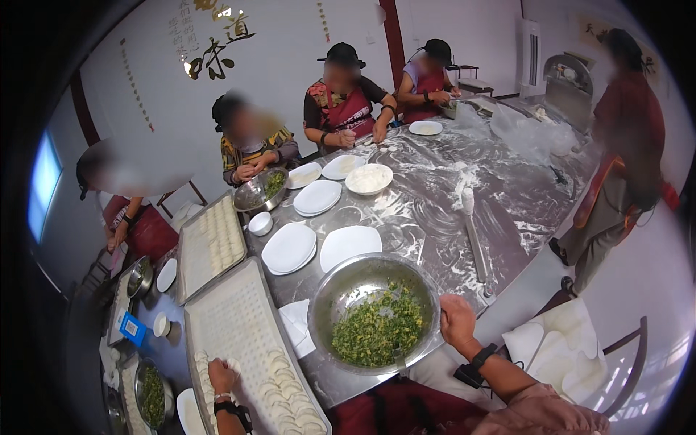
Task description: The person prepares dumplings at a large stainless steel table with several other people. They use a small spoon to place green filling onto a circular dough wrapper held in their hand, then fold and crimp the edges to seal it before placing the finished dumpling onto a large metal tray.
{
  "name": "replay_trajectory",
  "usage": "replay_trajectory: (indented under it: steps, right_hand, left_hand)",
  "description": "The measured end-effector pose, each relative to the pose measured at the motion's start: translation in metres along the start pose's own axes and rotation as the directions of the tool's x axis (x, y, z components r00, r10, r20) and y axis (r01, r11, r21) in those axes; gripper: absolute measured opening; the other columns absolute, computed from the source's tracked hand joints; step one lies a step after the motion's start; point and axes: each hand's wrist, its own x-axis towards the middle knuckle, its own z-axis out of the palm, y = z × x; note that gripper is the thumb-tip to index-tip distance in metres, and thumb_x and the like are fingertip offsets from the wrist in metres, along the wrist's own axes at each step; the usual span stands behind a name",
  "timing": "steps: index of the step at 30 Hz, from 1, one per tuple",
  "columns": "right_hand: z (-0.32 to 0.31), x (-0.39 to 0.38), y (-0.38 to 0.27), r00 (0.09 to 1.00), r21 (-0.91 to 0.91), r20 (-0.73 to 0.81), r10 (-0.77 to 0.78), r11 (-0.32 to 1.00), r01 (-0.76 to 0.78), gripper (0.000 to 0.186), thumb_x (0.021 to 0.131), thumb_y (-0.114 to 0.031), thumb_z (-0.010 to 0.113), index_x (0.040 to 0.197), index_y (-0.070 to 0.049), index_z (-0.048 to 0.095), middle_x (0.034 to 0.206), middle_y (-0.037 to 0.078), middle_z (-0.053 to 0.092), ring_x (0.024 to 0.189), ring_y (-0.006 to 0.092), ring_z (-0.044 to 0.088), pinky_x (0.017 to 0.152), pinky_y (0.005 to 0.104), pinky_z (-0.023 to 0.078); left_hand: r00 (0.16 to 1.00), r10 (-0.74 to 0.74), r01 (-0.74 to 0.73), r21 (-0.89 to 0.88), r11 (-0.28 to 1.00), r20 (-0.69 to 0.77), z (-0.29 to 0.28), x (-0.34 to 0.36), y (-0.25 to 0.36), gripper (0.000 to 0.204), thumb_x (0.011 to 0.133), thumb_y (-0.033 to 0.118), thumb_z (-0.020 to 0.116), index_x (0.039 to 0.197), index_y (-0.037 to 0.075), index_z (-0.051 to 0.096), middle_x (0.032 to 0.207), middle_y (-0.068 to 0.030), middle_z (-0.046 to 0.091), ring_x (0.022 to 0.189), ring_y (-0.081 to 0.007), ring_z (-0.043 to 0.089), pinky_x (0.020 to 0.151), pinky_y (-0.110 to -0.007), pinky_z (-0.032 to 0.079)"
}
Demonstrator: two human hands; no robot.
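Observation:
My left hand (222, 377) is over the perforated tray (217, 319), its fingers closed, with a pale dumpling partly showing at the fingertips. Folded dumplings (286, 388) stand in rows beside it on that tray. My right hand (458, 320) grips the right rim of a large steel bowl (341, 279), fingers partly hidden. Chopped green and yellow filling (380, 326) covers the bowl's bottom, and a utensil handle (399, 358) leans on its near rim.
White plates (288, 248) are stacked behind the bowl, beside a small white cup (260, 224). A second dumpling tray (190, 268) lies farther back. The floury table (435, 210) bears a bowl of flour (369, 180) and a long roller-like tool (475, 239). Several co-workers (344, 109) surround it.

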Motion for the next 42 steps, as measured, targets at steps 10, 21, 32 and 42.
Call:
replay_trajectory:
  steps: [10,21,32,42]
  right_hand:
    - [-0.012,0.01,0.034,0.981,0.29,0.194,-0.024,0.956,-0.034,0.031,0.078,-0.01,0.066,0.109,-0.005,0.064,0.11,0.017,0.064,0.107,0.0348,0.058,0.093,0.0402,0.044]
    - [-0.09,0.007,-0.054,0.93,0.291,0.26,-0.26,0.939,0.182,0.039,0.075,-0.001,0.068,0.113,-0.004,0.064,0.113,0.014,0.065,0.107,0.0309,0.059,0.094,0.0369,0.045]
    - [-0.05,0.006,-0.108,0.723,0.481,0.352,-0.594,0.778,0.405,0.027,0.069,-0.003,0.07,0.095,-0.005,0.065,0.098,0.009,0.066,0.089,0.0303,0.061,0.074,0.0391,0.051]
    - [-0.059,0.052,-0.084,0.941,0.417,0.282,-0.187,0.907,0.056,0.011,0.084,-0.008,0.066,0.091,0.0,0.069,0.081,0.014,0.069,0.065,0.021,0.065,0.059,0.0295,0.05]
  left_hand:
    - [0.995,0.087,-0.095,0.284,0.954,0.042,0.007,-0.002,-0.007,0.032,0.067,0.033,0.074,0.061,0.003,0.064,0.067,-0.0225,0.061,0.065,-0.0385,0.061,0.059,-0.048,0.048]
    - [0.998,-0.014,-0.004,-0.33,0.944,-0.053,-0.128,-0.059,0.101,0.012,0.075,0.004,0.068,0.081,-0.003,0.06,0.068,-0.0081,0.061,0.059,-0.0156,0.057,0.055,-0.03,0.046]
    - [0.839,0.007,0.544,-0.839,-0.029,0.544,-0.116,-0.213,0.295,0.036,0.09,0.015,0.063,0.118,-0.004,0.055,0.102,-0.016,0.067,0.081,-0.0236,0.069,0.064,-0.035,0.06]
    - [0.786,0.104,0.617,-0.763,-0.193,0.609,-0.095,-0.232,0.31,0.038,0.091,0.013,0.059,0.123,-0.004,0.049,0.107,-0.0158,0.064,0.092,-0.0266,0.067,0.075,-0.036,0.059]
